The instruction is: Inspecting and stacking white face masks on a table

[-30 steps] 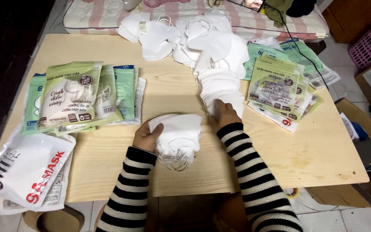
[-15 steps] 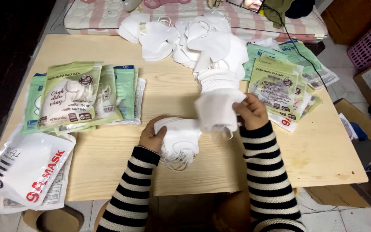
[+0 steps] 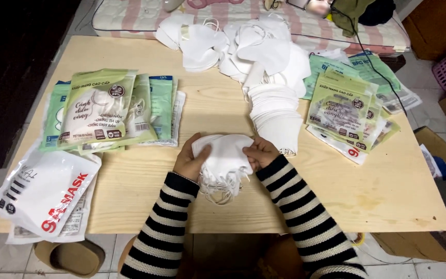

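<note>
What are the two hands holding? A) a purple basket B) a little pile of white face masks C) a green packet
B: the left hand and right hand grip each side of a small stack of white face masks, ear loops dangling.

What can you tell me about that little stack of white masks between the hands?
The mask stack is a small pile of white, soft, cloth-like folded masks lying on the wooden table near its front edge. Thin white ear loops spill out loosely from its near side. The left hand and right hand grip its two sides.
</note>
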